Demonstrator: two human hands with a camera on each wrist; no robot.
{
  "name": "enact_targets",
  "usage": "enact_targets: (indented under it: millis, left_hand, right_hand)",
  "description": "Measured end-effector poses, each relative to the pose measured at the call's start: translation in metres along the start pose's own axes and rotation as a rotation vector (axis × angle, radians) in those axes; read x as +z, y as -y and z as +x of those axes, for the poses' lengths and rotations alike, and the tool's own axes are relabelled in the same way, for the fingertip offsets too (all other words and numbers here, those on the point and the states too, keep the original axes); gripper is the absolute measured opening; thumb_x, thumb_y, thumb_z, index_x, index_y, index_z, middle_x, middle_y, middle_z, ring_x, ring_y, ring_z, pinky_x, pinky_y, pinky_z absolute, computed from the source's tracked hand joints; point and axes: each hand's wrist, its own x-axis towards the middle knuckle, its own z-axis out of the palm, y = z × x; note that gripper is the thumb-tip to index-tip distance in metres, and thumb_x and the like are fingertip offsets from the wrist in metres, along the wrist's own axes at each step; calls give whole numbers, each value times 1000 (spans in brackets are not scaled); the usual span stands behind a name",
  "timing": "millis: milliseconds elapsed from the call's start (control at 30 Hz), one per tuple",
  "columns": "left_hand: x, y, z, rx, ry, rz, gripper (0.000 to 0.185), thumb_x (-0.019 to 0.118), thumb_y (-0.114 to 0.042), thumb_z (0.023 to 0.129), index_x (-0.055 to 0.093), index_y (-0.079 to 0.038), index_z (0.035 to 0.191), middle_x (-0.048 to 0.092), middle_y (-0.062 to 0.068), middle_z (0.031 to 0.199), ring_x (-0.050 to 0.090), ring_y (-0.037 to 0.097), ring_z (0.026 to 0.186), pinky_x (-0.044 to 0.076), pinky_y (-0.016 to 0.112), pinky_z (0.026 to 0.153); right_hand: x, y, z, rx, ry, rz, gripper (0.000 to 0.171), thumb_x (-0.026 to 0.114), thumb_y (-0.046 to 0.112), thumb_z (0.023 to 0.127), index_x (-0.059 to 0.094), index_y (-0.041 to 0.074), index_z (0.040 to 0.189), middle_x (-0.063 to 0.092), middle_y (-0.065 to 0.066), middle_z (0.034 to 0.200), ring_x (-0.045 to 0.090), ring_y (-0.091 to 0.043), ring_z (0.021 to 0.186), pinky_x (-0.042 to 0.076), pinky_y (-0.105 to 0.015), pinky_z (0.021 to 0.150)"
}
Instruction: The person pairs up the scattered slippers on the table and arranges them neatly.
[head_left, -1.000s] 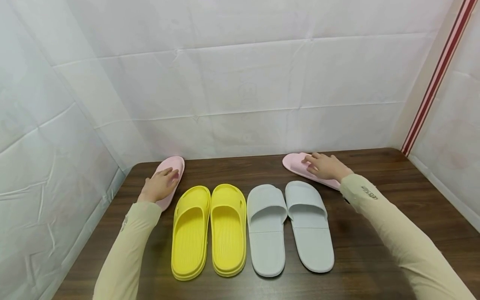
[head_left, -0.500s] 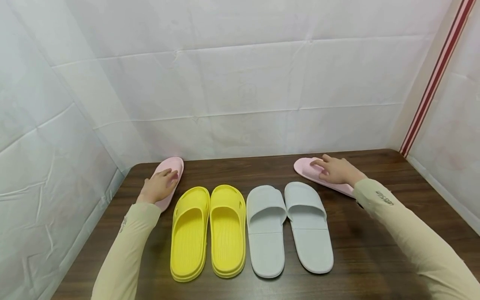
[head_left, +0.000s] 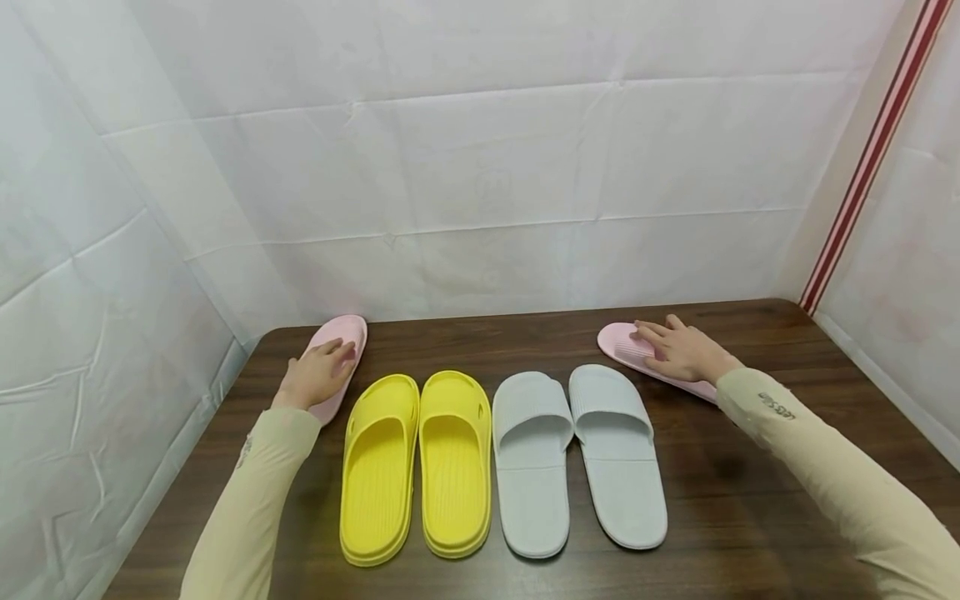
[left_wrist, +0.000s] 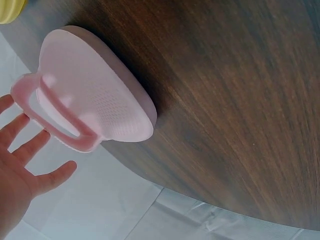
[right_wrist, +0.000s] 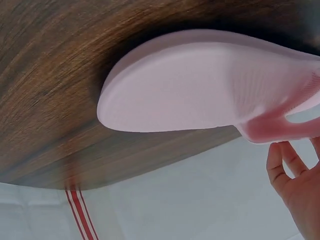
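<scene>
Two pink slippers lie on the dark wooden table. At the left, my left hand (head_left: 315,375) is over the strap of the left pink slipper (left_wrist: 75,85); its spread fingertips touch the strap in the left wrist view. Farther right, my right hand (head_left: 686,354) lies over the other pink slipper (right_wrist: 170,90), which is angled with its toe toward the upper left. In the right wrist view its fingertips touch the top of the strap, part of which is cut off by the frame. My forearm hides the heel of that slipper in the head view.
A pair of yellow slippers (head_left: 455,492) stands side by side left of centre. To their right is a grey pair (head_left: 534,508), its toes touching. White sheeting (head_left: 480,167) rises behind the table (head_left: 480,337), with a red-striped strip (head_left: 873,158) at the right corner.
The right pink slipper has slid to the right and slightly nearer, moving along with my right hand. My left hand and the left pink slipper have stayed in place.
</scene>
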Motion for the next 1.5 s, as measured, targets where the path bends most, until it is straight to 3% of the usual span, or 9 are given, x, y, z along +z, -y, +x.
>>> enact_targets:
  millis: [333, 667, 900, 1167, 1300, 1500]
  left_hand:
    - [0, 1, 1, 9, -12, 12, 43, 40, -27, 93, 44, -6, 130, 41, 20, 134, 40, 41, 119, 30, 70, 85]
    - [0, 1, 1, 7, -14, 21, 43, 40, -27, 92, 43, -7, 131, 40, 20, 135, 39, 42, 119, 31, 69, 84]
    - [0, 2, 0, 5, -18, 29, 43, 40, -29, 92, 44, -8, 130, 41, 19, 134, 41, 42, 118, 33, 68, 83]
    - [-1, 4, -2, 23, -27, -25, 43, 40, -32, 92, 46, -11, 129, 43, 19, 132, 41, 43, 117, 31, 70, 82]
    - [4, 9, -1, 46, -50, -28, 46, 36, -41, 93, 46, -16, 129, 43, 17, 132, 42, 42, 116, 31, 71, 80]
    - [-2, 1, -4, 17, -15, -32, 42, 40, -29, 92, 45, -9, 129, 41, 20, 134, 40, 43, 119, 28, 71, 84]
  right_hand:
    - [2, -9, -10, -9, -37, -18, 44, 50, 33, 87, 49, 9, 123, 46, -14, 128, 42, -35, 95, 43, -48, 72]
    - [3, -20, -28, -30, -77, 10, 45, 56, 41, 83, 52, 10, 116, 50, -10, 116, 52, -28, 94, 34, -50, 89]
    - [0, -23, -41, 50, -37, 22, 53, 54, 55, 80, 54, 15, 114, 50, -7, 113, 46, -29, 94, 42, -45, 75]
    - [0, -28, -56, 131, -23, 23, 48, 55, 61, 75, 48, 20, 100, 47, -4, 94, 49, -22, 86, 39, -37, 59]
    - [0, -29, -65, 165, -18, 41, 50, 54, 63, 75, 47, 20, 100, 47, -6, 98, 50, -24, 84, 40, -38, 58]
    - [0, -32, -79, 215, 23, 43, 59, 51, 68, 73, 42, 18, 104, 54, -10, 101, 50, -32, 85, 41, -46, 60]
